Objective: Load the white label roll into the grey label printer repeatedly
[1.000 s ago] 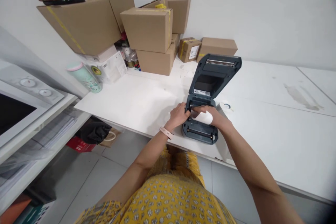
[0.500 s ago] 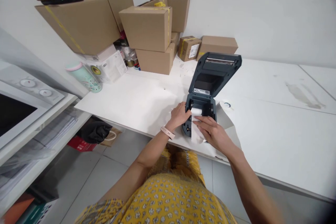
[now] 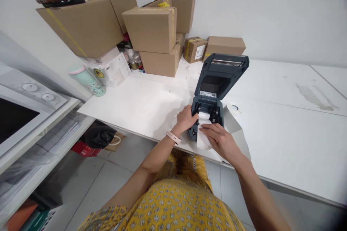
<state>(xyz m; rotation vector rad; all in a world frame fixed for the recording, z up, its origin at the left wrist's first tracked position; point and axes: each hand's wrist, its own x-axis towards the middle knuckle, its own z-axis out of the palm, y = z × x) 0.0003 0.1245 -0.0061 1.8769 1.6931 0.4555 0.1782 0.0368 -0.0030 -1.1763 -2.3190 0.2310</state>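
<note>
- I see the label printer point(image 3: 214, 94) sitting at the near edge of the white table point(image 3: 284, 130), its front almost at the lip, with my body right below it.
- To the right the tabletop runs bare and wide; to the left there is a clear stretch before the green tumbler point(image 3: 87, 79) and the white carton point(image 3: 110, 68).
- Behind the printer, the cardboard boxes point(image 3: 150, 29) crowd the wall, close to its raised lid.
- My left hand point(image 3: 186, 118) rests on the printer's left side, fingers curled against the housing beside the paper bay.
- My right hand point(image 3: 221, 140) lies flat and spread, fingers together, pressing on the white paper strip point(image 3: 203, 139) that comes out of the paper roll point(image 3: 204, 115); it grips nothing that I can make out.
- The roll sits in the open bay between my two hands.
- The printer's long axis runs from me towards the wall; the lid stands open, tilted back and to the right, its inside facing me.
- The paper strip runs along that axis, towards me over the front edge.
</note>
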